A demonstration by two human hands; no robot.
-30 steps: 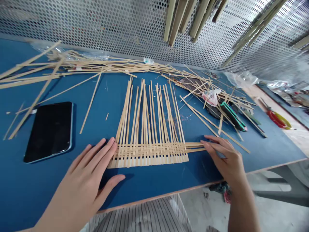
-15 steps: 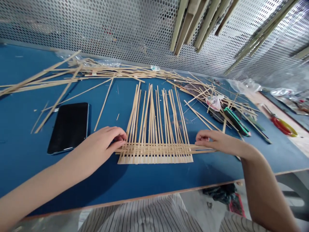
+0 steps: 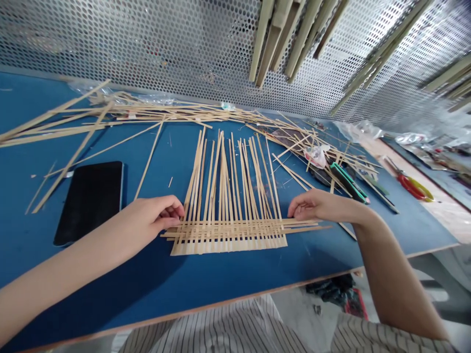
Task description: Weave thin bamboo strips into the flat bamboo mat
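Note:
A half-woven mat of pale, flat bamboo strips (image 3: 228, 245) lies on the blue table, its loose lengthwise strips (image 3: 224, 176) fanning away from me. Crosswise strips (image 3: 301, 228) stick out past both sides of the weave. At the left edge, my left hand (image 3: 160, 213) is closed, thumb and bent fingers pinching the end of the uppermost cross strip. My right hand (image 3: 311, 205) has its fingers curled together on that strip at the right edge. Its fingertips partly hide the strip there.
Left of the mat lies a black phone (image 3: 90, 201). Loose strips (image 3: 176, 110) pile along the perforated metal panel (image 3: 147, 49). To the right are a green-and-black cutter (image 3: 349, 182), crumpled plastic (image 3: 317, 156) and red-and-yellow-handled pliers (image 3: 415, 187).
The view has swung slightly right, so everything sits further left. My right hand's fingers are a little nearer the weave's edge, and more of the strip ends shows below both hands.

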